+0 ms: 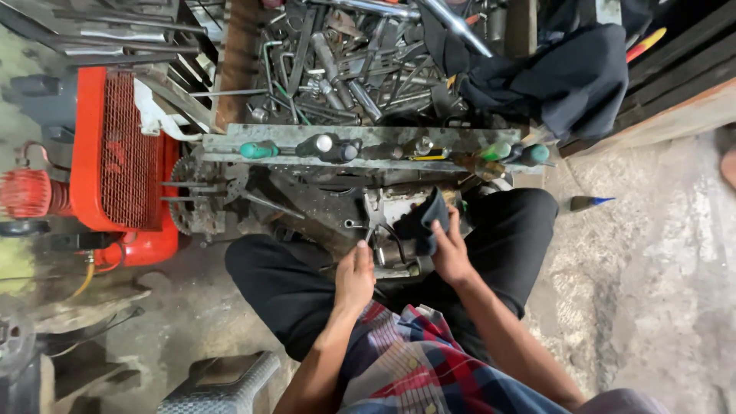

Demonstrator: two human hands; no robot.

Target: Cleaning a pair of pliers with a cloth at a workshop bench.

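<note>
Left hand: the left hand [354, 277] sat at about 6 o'clock of the metal engine part [392, 230], fingers curled against its near edge; whether they gripped it could not be told.
Right hand: the right hand [451, 249] lay at 4 o'clock of the part, fingers closed on a dark cloth [431, 218] pressed against the part's right side.
Engine part: it rested between the person's knees in black trousers [521, 230], directly below the tool rack.
Edges: at 12 o'clock, a grey metal rack rail [368, 142] ran across just beyond the part, with green-handled screwdrivers [259, 150] and other tools stuck through it. The knees hemmed the part in at 3 and 9 o'clock.
Open room: little space showed around the hands; the widest bare stretch was the concrete floor [652, 268] at 3 o'clock, where a blue-tipped tool [586, 202] lay alone.
Surface: the floor was rough, grey and stained.
Room: a crate of wrenches and rods [345, 69] stood at 12 o'clock, a red compressor [115, 161] at 9 o'clock, and dark clothing [567, 77] hung at 1 o'clock.
</note>
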